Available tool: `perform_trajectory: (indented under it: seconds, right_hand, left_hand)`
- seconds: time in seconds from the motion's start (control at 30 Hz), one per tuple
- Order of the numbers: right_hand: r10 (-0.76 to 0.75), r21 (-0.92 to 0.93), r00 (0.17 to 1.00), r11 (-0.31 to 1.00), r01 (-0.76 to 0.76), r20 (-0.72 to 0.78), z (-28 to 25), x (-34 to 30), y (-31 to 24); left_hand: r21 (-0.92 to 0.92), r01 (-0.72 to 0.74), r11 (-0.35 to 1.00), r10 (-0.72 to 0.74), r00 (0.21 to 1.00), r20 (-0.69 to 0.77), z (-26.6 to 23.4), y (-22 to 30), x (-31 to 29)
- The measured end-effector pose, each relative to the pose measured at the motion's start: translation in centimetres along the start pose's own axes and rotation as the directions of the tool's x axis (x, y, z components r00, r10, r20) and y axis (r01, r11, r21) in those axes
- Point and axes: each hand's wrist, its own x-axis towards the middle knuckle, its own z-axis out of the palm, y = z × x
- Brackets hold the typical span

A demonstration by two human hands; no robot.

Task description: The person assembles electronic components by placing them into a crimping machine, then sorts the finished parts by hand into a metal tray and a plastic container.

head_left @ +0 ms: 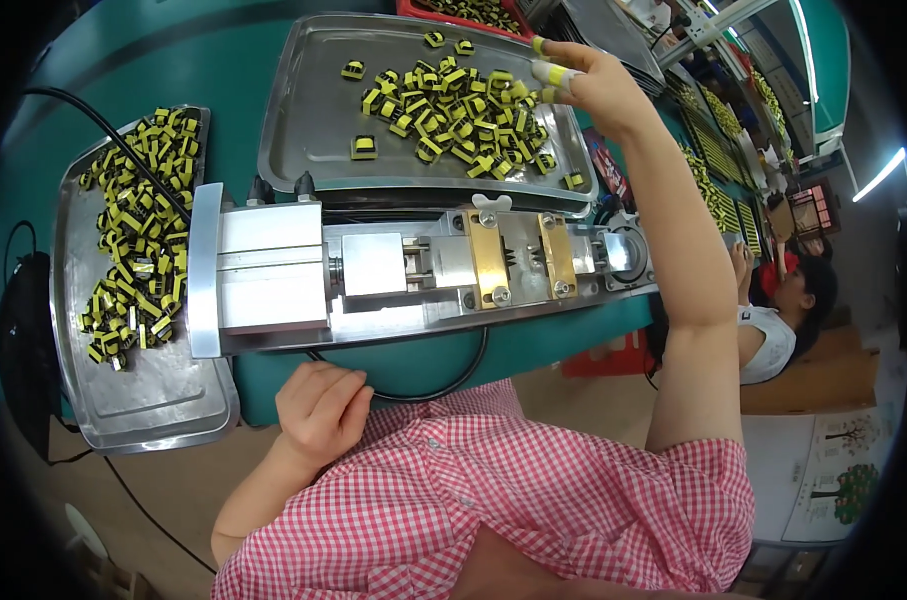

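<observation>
My right hand (591, 85) reaches out over the far metal tray (313, 130). Its fingertips wear pale and yellow covers and touch the right edge of a pile of small yellow-and-black components (458, 105). The fingers are spread and I see nothing held between them. My left hand (318, 408) rests curled in a loose fist just below the green table's front edge, close to a black cable (443, 385), with nothing visible in it. Between both hands lies a metal fixture (373, 270) with an aluminium block and two brass clamps (488, 260).
A second metal tray (163, 400) at the left holds several more yellow-and-black components (138, 230). A black cable (93, 115) runs across it to the fixture. Another person (778, 310) sits at the right beside rows of more parts. A red bin (453, 10) stands at the back.
</observation>
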Motion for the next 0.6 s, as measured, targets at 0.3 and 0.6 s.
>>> perform_trajectory:
  seconds: [0.3, 0.6]
  right_hand:
    - [-0.161, -0.074, 0.902, 0.975, 0.207, 0.4, -0.2, -12.8, -3.9]
    - [-0.054, 0.016, 0.642, 0.998, 0.065, 0.765, 2.9, -20.6, 3.3]
  left_hand:
    - [-0.035, 0.055, 0.998, -0.054, 0.999, 0.002, -0.9, 0.2, -0.7]
    - [0.315, -0.02, 0.949, 0.096, 0.969, -0.227, -8.4, 0.2, 2.2]
